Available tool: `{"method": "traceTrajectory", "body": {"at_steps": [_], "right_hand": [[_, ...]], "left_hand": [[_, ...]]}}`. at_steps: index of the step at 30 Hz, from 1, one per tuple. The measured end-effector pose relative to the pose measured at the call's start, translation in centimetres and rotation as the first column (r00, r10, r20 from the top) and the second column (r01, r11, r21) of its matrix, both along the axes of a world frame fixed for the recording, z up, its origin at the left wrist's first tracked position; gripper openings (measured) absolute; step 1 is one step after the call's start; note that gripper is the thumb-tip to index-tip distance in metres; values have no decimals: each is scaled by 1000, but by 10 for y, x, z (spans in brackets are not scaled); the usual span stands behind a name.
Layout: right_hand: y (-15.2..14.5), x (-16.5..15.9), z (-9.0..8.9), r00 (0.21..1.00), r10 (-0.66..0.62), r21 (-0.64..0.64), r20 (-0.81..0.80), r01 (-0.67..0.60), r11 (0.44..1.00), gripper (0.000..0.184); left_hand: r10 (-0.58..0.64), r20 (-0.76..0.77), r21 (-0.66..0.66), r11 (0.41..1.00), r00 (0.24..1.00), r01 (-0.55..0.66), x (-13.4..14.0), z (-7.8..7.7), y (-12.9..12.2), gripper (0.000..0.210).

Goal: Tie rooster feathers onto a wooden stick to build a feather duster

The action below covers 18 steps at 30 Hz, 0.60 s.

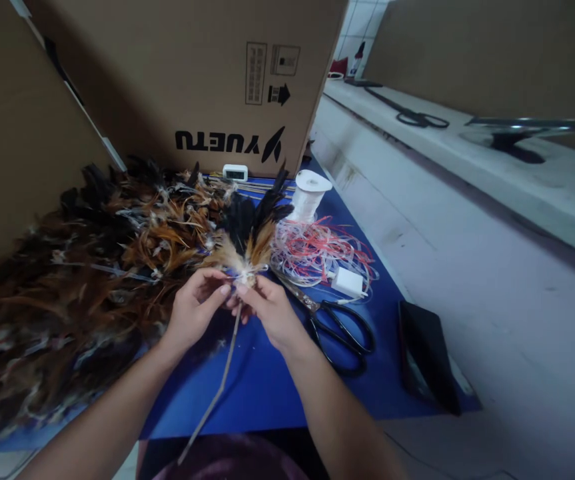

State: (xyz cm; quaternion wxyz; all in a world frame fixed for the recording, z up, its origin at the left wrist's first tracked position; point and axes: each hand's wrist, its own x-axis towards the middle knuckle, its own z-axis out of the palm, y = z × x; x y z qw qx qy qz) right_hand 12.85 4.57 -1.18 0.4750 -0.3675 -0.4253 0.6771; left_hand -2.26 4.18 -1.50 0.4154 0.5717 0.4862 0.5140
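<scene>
Now | hands (200, 303) (270, 308) closed, pinching feather bundle (247, 233) atop stick (224, 375) | box (167, 73): inverted "YUETU" (217, 141)

One held stick (224, 383), one tabletop scissors (311, 305), one white spool (308, 200), one charger (348, 283).

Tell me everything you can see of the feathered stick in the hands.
The feathered stick is thin, brownish, wooden-looking and slightly bent, slanting toward the person past the near edge of the blue table. Dark feathers fan out at its far end beyond tan feathers and pale fluff. The right hand holds it there, the left hand close against it; together they hide the join.
</scene>
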Motion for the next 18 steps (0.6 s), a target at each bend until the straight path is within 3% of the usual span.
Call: {"method": "traceTrajectory", "body": {"at_steps": [2, 4, 8, 11, 16, 18], "right_hand": [[2, 7, 4, 997, 8, 15, -70, -7, 1000, 27], [5, 13, 6, 992, 2, 26, -124, 1, 1000, 28], [10, 24, 6, 981, -51, 43, -186, 60, 997, 31], [15, 34, 7, 969, -107, 60, -225, 123, 991, 31], [21, 46, 10, 929, -224, 89, -294, 260, 962, 22], [22, 46, 10, 923, -223, 101, -314, 266, 959, 20]], "left_hand": [[-52, 59, -92, 994, 997, 58, 1, 4, -1, 23], [-167, 128, -239, 951, 978, 194, 2, 8, -4, 25], [-350, 304, -490, 740, 886, 460, 9, 19, -13, 37], [-392, 351, -549, 649, 850, 526, 10, 25, -21, 37], [-465, 276, -605, 596, 841, 528, 0, 23, -36, 34], [-389, 251, -599, 657, 887, 458, -3, 20, -42, 33]]}}
